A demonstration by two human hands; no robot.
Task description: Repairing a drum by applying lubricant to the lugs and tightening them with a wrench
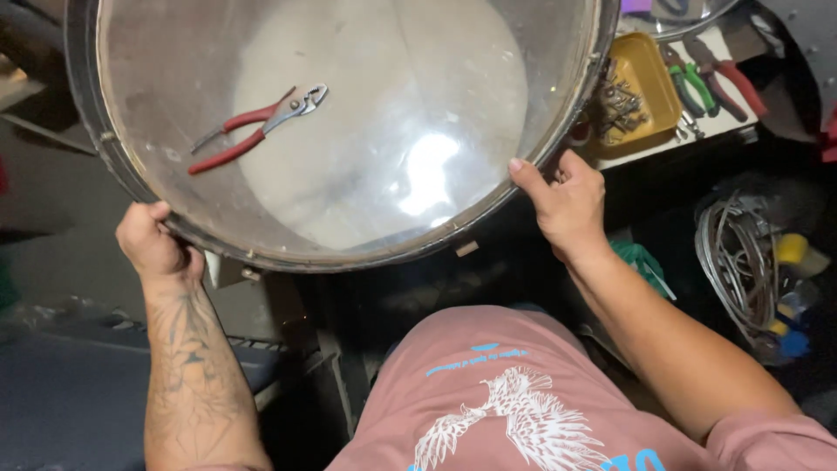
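Both hands, left hand (153,244) & right hand (562,196), grip the drum (131,179) rim; red pliers (253,129) lie on its skin, yellow tray (649,74) w/ more tools (715,83) behind.

A yellow tray (660,74) is sitting on the desk (724,122) at the upper right, holding a heap of small metal screws (619,105). Just beside it, green-handled pliers (693,87) and red-handled pliers (737,83) are lying side by side. Lower down at the right, a coil of grey cable (737,262) is resting near some yellow and blue parts (793,296). A green bag (641,262) is showing in the dark gap below the desk.
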